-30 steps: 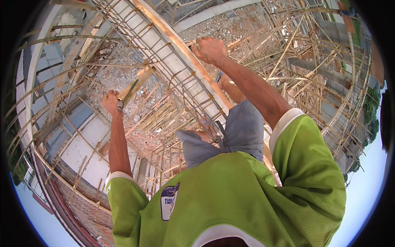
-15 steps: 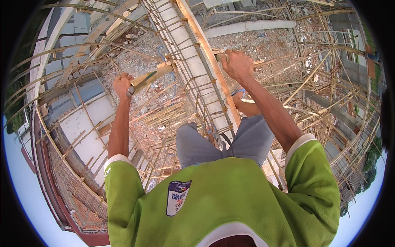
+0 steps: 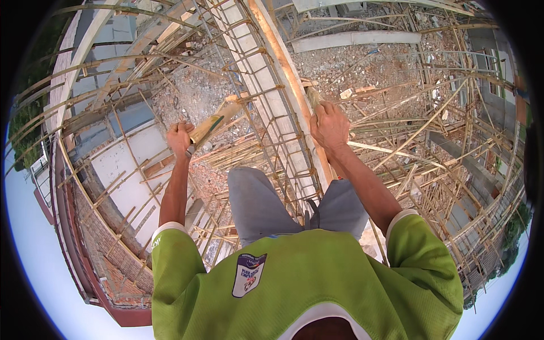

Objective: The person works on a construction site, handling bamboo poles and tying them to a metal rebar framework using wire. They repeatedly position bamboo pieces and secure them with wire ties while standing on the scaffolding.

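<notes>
A thick bamboo piece [image 3: 214, 126] with a green streak sticks out left of a long rebar cage [image 3: 266, 85]. My left hand [image 3: 179, 137] is closed at its near end, beside the round cut rim. To the right of the cage, my right hand [image 3: 330, 126] has its fingers curled around the end of a short bamboo piece [image 3: 312, 95], against a wooden board [image 3: 286, 71]. Whether both ends belong to one piece is hidden by the cage and the pale beam bed [image 3: 249, 54]. My grey-trousered legs [image 3: 258, 198] straddle the cage.
Bamboo scaffold poles [image 3: 419, 130] criss-cross on both sides, well below and around me. Brick rubble [image 3: 385, 76] covers the ground far beneath. A pale concrete beam [image 3: 357, 39] crosses at the far right, and a white slab [image 3: 127, 170] lies at the lower left.
Both hands have come lower and nearer to me in the picture, and the left bamboo end has moved with my left hand. My view has shifted slightly.
</notes>
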The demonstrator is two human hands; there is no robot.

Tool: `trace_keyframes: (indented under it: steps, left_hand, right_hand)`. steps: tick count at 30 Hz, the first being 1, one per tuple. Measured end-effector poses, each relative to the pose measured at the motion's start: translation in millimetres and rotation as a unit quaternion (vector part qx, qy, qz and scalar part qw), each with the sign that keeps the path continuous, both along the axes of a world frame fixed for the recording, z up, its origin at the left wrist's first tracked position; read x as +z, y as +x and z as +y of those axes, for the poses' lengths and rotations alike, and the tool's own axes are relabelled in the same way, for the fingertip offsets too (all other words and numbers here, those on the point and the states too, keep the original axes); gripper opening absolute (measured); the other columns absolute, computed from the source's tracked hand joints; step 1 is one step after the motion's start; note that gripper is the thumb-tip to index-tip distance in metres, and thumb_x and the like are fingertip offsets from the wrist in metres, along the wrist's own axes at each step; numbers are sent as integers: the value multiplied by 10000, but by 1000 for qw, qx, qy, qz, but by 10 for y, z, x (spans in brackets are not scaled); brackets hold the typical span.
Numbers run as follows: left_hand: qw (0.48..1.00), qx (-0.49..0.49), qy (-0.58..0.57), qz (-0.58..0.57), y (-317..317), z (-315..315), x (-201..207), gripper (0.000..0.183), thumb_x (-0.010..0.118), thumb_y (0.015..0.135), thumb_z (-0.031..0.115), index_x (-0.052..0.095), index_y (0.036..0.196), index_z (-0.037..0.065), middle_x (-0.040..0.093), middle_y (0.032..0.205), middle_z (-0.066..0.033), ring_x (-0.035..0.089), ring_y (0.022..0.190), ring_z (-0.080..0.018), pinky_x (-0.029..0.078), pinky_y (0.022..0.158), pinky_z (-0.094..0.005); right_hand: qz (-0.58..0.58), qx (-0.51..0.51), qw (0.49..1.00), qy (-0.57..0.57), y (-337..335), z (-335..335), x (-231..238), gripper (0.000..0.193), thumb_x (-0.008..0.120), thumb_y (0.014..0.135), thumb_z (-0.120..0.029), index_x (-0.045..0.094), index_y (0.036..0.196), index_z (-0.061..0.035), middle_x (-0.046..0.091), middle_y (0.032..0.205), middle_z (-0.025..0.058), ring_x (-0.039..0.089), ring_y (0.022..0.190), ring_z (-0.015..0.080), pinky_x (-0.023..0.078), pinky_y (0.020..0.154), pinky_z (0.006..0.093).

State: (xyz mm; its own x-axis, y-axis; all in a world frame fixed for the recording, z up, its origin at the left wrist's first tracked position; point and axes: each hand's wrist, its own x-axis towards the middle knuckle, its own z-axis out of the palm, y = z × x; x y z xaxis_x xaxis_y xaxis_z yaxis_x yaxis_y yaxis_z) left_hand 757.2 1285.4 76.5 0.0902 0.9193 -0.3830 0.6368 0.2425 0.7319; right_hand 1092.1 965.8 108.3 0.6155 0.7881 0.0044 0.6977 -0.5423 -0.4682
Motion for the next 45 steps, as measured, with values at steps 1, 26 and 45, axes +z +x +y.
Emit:
trace_keyframes:
  steps: [1,26,45]
  left_hand:
    - [1000,14,-4,-13,14,-12,-11,280,530,954,133,633,1048,-111,713,890,-220,715,820,-273,558,754,-327]
    - [996,32,-31,-72,90,-99,54,294,522,949,142,626,1059,-110,709,926,-223,713,847,-278,559,789,-332]
    - [931,-215,291,41,-610,-1084,507,461,650,861,97,571,1309,23,533,1379,-149,483,1299,-307,387,1086,-408]
  right_hand:
    - [-27,-3,999,20,-1,-2,-24,120,614,808,-172,635,853,-62,662,865,112,647,827,307,538,683,445]
    - [34,-49,998,-14,-29,-67,69,139,595,850,-169,577,837,-32,679,777,185,669,697,363,529,632,482]
    - [35,-58,998,14,-68,-97,30,245,537,870,-222,651,921,-11,697,851,235,692,790,406,532,720,522]
